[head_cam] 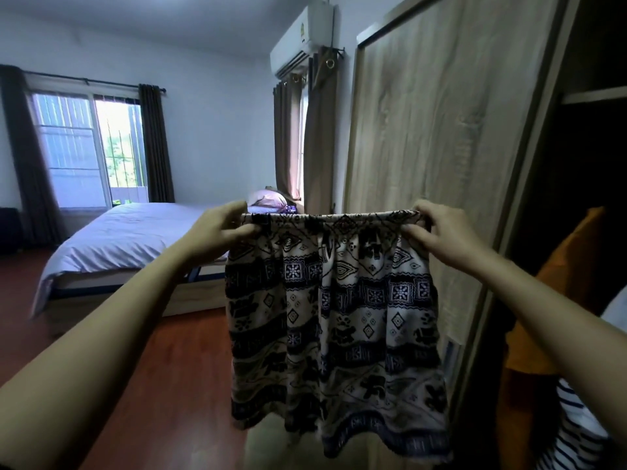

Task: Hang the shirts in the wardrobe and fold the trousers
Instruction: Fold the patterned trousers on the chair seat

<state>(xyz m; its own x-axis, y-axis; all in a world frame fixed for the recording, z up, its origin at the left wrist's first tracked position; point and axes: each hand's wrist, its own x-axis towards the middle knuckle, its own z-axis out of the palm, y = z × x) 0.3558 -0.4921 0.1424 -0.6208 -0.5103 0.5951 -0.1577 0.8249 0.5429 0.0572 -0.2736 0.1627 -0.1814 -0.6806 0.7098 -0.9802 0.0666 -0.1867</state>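
A pair of patterned trousers [334, 320], dark blue and cream with elephant and diamond prints, hangs in the air in front of me, stretched by its waistband. My left hand [217, 228] pinches the left end of the waistband. My right hand [437, 232] pinches the right end. The fabric drops straight down, its lower hem loose above the floor. Beside it stands the wooden wardrobe [431, 147] with its sliding door, and the open dark section at the right shows an orange shirt [556, 300] and a striped shirt [573, 432] hanging.
A bed [129, 239] with a pale sheet and a pillow [268, 200] stands at the left middle. Reddish wooden floor [146, 385] lies between me and the bed. Curtained windows and an air conditioner [302, 39] are on the far walls.
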